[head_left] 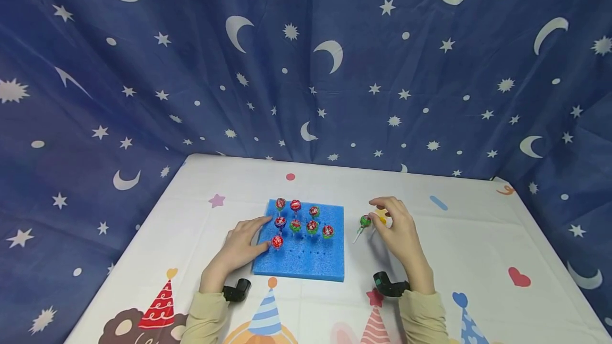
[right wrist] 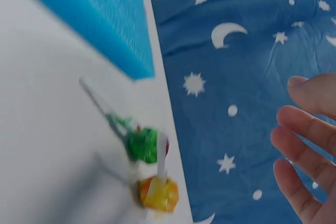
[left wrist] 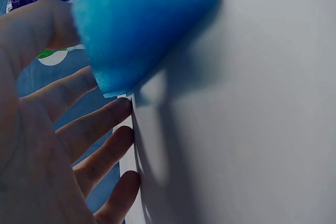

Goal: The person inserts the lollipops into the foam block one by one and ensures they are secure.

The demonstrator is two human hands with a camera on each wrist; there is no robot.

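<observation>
A blue foam block (head_left: 306,264) lies on the table with several wrapped lollipops (head_left: 295,225) standing in its holes, mostly red and green. At the block's left side is my left hand (head_left: 241,246), fingers extended and spread, thumb and fingertips right at the edge. In the left wrist view the block's corner (left wrist: 152,30) sits beside the thumb. My right hand (head_left: 396,230) hovers with parted, bent fingers over two loose lollipops, holding nothing. One is a green lollipop (right wrist: 144,145) with its stick toward the block; beside it a yellow lollipop (right wrist: 159,196) is partly hidden by the hand in the head view.
The white table cover (head_left: 478,238) has printed party hats, a heart and stars. Behind it hangs a dark blue curtain (head_left: 287,100) with moons and stars. The block's front part shows several bare holes (head_left: 311,252).
</observation>
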